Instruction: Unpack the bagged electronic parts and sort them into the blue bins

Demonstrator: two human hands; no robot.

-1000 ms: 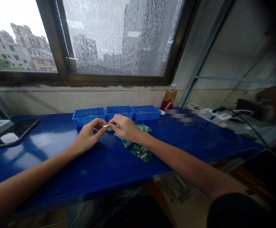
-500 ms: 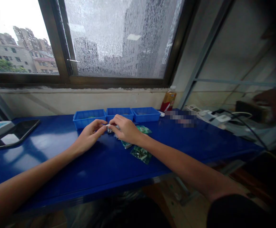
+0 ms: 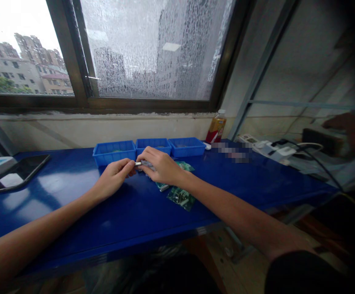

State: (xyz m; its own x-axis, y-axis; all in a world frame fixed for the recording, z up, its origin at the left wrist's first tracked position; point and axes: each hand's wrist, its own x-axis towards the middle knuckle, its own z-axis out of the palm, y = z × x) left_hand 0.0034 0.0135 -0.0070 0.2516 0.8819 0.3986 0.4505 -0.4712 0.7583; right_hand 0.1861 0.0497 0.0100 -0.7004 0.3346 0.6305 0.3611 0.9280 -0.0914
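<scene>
One blue work table (image 3: pixel 110 228) fills the foreground, its far side carrying three blue plastic bins (image 3: pixel 188 151) in a row, probably lined up there to be within reach of both hands. Beyond them stands a capped drink bottle (image 3: pixel 216 127), perhaps set back to be out of the way; its red-and-yellow label is too small to read, and I find no other legible writing. The left hand (image 3: pixel 114 175) and right hand (image 3: pixel 159 165) meet in front of the bins. Beneath and beside the right wrist lie green packets (image 3: pixel 182 198), seemingly bagged circuit parts. Smallest is a slim white piece (image 3: pixel 138 163) between the hands: left thumb and forefinger clamp one end, likely to steady it, while the right fingers curl around the other, whether gripping I cannot tell.
</scene>
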